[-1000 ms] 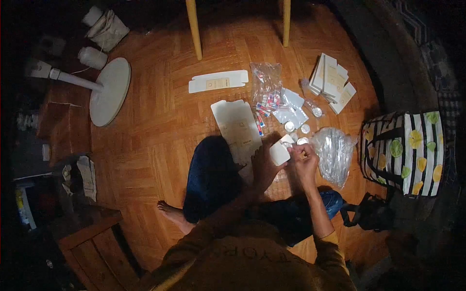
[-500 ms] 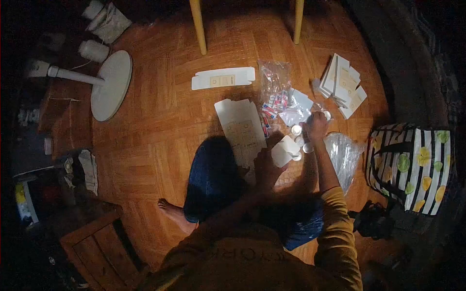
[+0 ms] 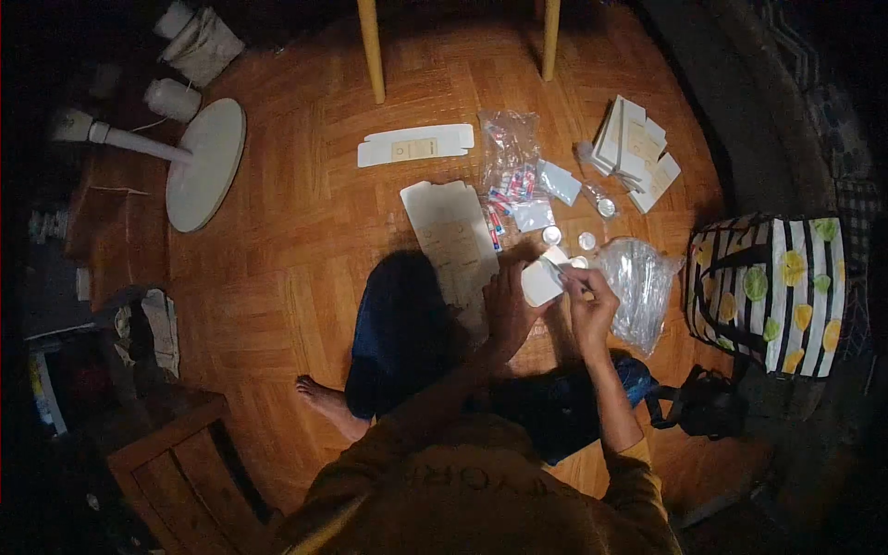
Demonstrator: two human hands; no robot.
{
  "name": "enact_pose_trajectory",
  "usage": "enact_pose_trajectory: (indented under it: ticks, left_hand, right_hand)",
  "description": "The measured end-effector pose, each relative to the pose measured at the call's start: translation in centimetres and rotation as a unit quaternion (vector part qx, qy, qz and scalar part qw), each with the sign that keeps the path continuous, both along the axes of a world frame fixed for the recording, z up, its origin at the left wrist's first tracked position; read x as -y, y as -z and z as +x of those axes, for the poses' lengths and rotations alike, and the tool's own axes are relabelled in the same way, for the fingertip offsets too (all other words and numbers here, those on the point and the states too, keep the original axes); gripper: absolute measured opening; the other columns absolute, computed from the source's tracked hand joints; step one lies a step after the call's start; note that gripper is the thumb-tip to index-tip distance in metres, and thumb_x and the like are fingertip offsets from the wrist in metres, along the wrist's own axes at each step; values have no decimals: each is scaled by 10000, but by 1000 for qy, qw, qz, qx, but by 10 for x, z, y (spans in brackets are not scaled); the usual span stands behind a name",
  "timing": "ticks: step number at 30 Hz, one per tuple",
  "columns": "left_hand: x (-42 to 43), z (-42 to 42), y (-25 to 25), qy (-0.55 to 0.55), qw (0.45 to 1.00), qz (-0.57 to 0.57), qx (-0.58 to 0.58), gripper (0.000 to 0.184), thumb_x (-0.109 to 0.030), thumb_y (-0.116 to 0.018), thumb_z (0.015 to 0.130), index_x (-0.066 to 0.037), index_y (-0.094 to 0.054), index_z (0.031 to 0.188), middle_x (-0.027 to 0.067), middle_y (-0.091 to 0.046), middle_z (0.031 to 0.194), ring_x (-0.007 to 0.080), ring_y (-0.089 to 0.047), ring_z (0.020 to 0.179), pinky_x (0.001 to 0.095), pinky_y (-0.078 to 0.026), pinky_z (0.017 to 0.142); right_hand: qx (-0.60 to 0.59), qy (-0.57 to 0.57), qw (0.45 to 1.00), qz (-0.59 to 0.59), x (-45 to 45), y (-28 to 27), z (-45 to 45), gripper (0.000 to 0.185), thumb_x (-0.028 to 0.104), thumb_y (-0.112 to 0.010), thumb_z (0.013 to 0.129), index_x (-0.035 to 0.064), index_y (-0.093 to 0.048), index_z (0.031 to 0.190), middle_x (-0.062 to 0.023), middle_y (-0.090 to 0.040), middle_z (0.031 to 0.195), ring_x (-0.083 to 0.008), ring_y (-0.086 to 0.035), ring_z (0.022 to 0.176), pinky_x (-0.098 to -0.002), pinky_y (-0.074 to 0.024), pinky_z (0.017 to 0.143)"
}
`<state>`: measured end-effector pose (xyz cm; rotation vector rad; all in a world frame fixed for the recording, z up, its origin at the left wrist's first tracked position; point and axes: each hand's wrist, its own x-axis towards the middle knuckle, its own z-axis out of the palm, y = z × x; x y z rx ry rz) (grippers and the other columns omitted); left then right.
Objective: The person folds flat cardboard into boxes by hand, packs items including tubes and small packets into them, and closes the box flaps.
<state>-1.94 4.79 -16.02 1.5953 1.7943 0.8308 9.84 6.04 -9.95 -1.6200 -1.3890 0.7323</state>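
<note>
Small white box (image 3: 541, 287) just right of centre. Left hand (image 3: 508, 305) grips it, presumably steadying it for right hand (image 3: 593, 307), whose fingers bend at its edge; cannot tell if pinching anything.

Floor (image 3: 287, 231) before you: two flat cartons (image 3: 416, 146), clear bag (image 3: 509, 134), tubes (image 3: 497, 225), packets (image 3: 559, 182), white discs (image 3: 586, 240), carton stack (image 3: 634, 143), clear plastic (image 3: 638, 296), striped bag (image 3: 768, 296).
</note>
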Motion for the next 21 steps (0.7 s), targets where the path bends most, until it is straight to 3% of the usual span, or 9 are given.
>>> enact_pose_trajectory:
  ticks: [4, 7, 11, 17, 20, 21]
  left_hand:
    - [15, -2, -4, 80, 995, 32, -49, 677, -285, -789, 582, -69, -459, 1132, 135, -502, 993, 326, -478, 974, 435, -357, 819]
    - [32, 2, -4, 104, 993, 42, -39, 670, -265, -792, 578, -73, -462, 1129, 123, -497, 991, 314, -478, 970, 430, -356, 826]
    - [40, -4, -7, 117, 990, 54, -59, 667, -285, -784, 580, -113, -464, 1140, 86, -464, 975, 284, -470, 923, 417, -357, 799]
    - [54, -4, -10, 162, 980, 70, -93, 686, -264, -780, 585, -92, -453, 1162, 92, -462, 977, 285, -467, 930, 405, -368, 808]
    - [50, -4, -14, 153, 982, 55, -98, 693, -262, -778, 587, -81, -448, 1169, 100, -463, 979, 283, -469, 939, 401, -372, 806]
    - [48, -3, -15, 154, 982, 56, -97, 693, -262, -778, 587, -81, -448, 1169, 100, -463, 979, 283, -469, 939, 401, -372, 806]
  right_hand:
    - [14, -52, 994, -90, 10, -14, 22, 105, -4, -621, 757, -20, -644, 858, -111, -657, 792, -150, -599, 695, -284, -470, 632]
    - [16, -149, 961, -234, 4, -41, 29, 162, -28, -617, 710, -23, -656, 868, -125, -666, 786, -146, -602, 699, -277, -473, 659]
    - [0, -157, 963, -217, 13, -21, 45, 189, 6, -604, 711, -18, -661, 889, -115, -664, 785, -153, -596, 698, -284, -473, 668]
    - [-27, -226, 921, -317, 16, -18, 51, 250, 33, -594, 718, -8, -655, 957, -87, -658, 776, -151, -589, 682, -278, -470, 667]
    - [-34, -213, 921, -324, 18, -7, 48, 208, 35, -626, 719, -23, -651, 917, -78, -653, 759, -132, -580, 663, -267, -468, 644]
    - [-41, -155, 944, -287, 17, -10, 43, 187, 39, -646, 718, -27, -648, 893, -71, -650, 749, -122, -578, 659, -264, -467, 632]
